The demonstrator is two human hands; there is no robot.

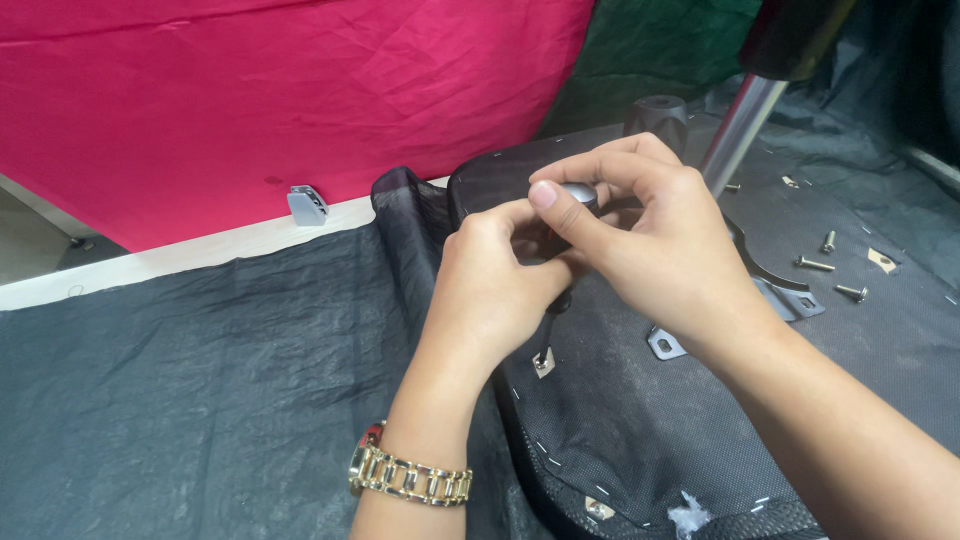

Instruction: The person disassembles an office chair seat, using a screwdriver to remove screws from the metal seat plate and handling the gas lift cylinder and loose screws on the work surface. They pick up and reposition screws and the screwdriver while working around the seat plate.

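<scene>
Centre frame, a screwdriver stands upright, tip down at a small metal bracket on the black fabric-covered panel — both hands wrapped round it. Left hand grips the shaft, gold watch on that wrist; right hand pinches the rounded handle top. Loose screws lie at right — pink cloth fills the upper left.

surface: floor | on it: dark cloth, red cloth | on dark cloth: upturned seat base
</scene>
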